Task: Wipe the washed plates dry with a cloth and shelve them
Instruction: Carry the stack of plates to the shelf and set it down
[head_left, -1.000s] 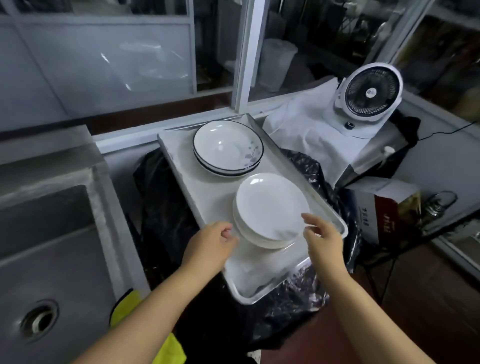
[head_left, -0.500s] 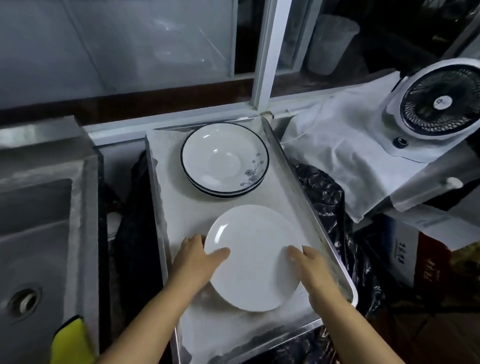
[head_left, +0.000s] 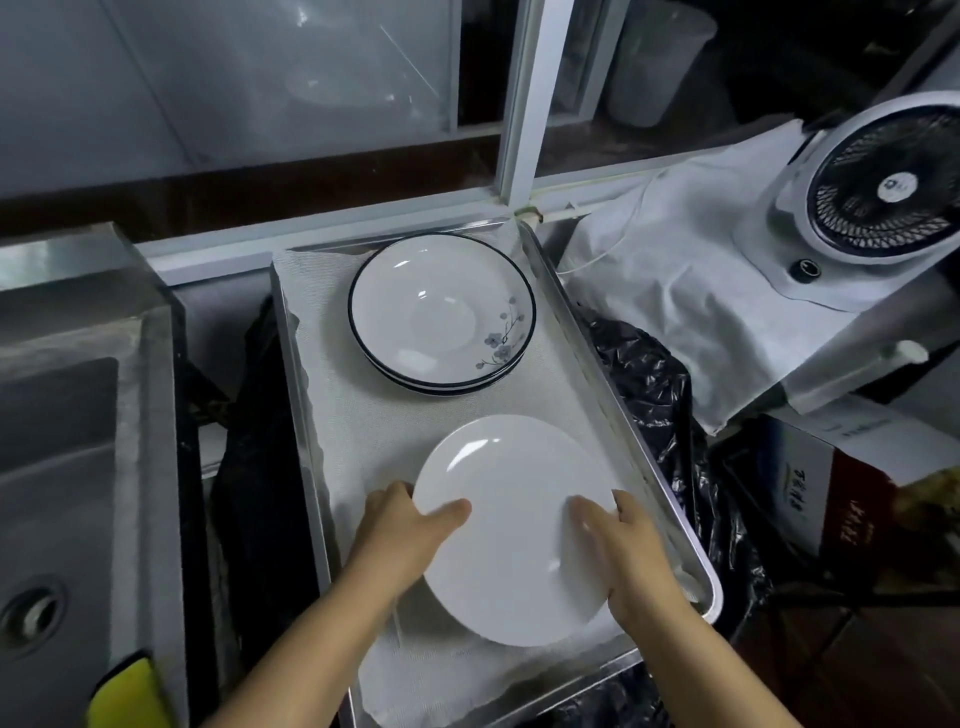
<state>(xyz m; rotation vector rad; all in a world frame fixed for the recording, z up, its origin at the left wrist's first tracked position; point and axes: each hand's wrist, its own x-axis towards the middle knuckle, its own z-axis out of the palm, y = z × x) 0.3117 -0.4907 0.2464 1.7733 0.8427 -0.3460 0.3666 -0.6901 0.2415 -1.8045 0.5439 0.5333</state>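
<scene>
A plain white plate (head_left: 511, 525) lies at the near end of a metal tray (head_left: 618, 400) lined with a white cloth (head_left: 363, 415). My left hand (head_left: 402, 535) grips the plate's left rim, thumb on top. My right hand (head_left: 623, 551) grips its right rim, thumb on the plate's face. Whether more plates lie under it is hidden. At the tray's far end sits a stack of dark-rimmed white plates (head_left: 441, 317) with a blue flower print.
A steel sink (head_left: 57, 467) with a drain lies left, a yellow cloth (head_left: 130, 693) at its near corner. Black plastic (head_left: 654, 395) hangs under the tray. A small white fan (head_left: 883, 187) on a white sheet and a cardboard box (head_left: 841, 488) stand right. Windows run behind.
The view has moved closer over the tray. Both hands went from beside the white plate to gripping its rims, thumbs now on top of it.
</scene>
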